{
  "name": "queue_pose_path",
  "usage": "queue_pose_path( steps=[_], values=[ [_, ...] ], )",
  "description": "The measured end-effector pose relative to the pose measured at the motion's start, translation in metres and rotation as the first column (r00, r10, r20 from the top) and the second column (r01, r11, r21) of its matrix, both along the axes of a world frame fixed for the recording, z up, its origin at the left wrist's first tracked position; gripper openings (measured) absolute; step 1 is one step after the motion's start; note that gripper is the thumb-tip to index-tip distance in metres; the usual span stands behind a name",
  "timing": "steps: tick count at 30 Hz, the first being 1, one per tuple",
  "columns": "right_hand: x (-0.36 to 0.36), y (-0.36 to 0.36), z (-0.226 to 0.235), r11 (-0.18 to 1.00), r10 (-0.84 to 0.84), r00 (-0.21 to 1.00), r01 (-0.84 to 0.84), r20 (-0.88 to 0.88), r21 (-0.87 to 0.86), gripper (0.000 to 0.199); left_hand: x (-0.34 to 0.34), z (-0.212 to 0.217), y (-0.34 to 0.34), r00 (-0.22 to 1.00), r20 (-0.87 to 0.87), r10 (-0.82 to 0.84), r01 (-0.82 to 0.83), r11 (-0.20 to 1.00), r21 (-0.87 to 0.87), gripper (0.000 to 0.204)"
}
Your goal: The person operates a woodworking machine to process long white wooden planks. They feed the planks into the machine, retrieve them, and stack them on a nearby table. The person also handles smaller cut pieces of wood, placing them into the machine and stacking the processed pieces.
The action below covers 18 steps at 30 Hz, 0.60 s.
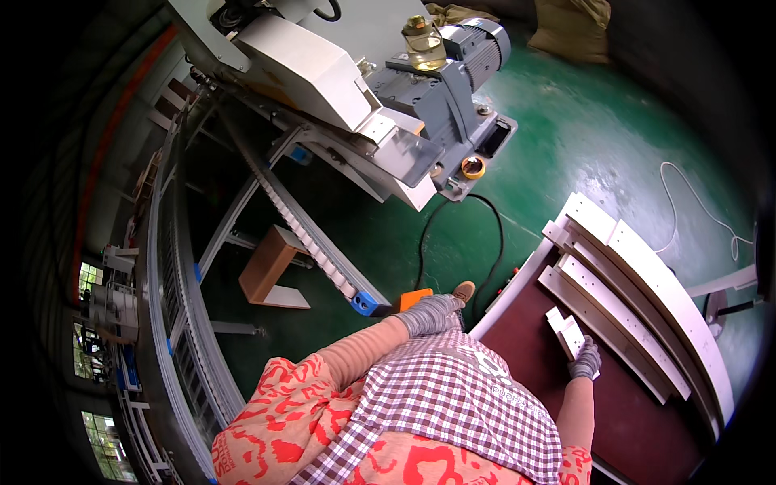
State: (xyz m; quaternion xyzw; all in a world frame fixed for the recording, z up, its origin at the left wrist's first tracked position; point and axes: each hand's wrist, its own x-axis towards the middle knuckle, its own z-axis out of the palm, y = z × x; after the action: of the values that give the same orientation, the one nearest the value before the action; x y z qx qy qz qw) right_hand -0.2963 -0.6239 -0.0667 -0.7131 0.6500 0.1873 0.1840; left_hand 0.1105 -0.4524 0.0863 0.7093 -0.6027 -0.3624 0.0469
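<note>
jar [421, 39] holds yellowish liquid [428, 61]; right hand [585, 360] grips white piece [565, 331].

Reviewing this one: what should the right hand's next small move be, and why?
Probably ease the small white piece slightly left, away from the white panels, before turning it: the gloved right hand is closed around its near end, and the panels lie close on its right, so a turn there might knock them.
</note>
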Motion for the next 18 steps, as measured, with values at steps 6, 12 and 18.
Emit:
queue_pose_path(
  steps=[6,12,18],
  values=[
    [0.005,-0.003,0.016,0.996,-0.039,0.999,0.041,-0.022,0.075,0.096,0.054,0.062,-0.041,0.982,0.094,0.161,-0.074,0.802,-0.593,0.042],
    [0.010,-0.006,0.028,0.990,0.101,0.986,-0.086,-0.134,0.115,0.117,0.193,0.112,-0.120,0.681,0.616,0.396,-0.031,0.856,-0.517,0.096],
    [0.033,0.003,0.067,0.998,0.028,0.998,-0.025,0.050,-0.059,0.115,0.252,0.122,-0.185,0.675,0.736,0.055,0.006,0.997,-0.080,0.114]
  ],
)
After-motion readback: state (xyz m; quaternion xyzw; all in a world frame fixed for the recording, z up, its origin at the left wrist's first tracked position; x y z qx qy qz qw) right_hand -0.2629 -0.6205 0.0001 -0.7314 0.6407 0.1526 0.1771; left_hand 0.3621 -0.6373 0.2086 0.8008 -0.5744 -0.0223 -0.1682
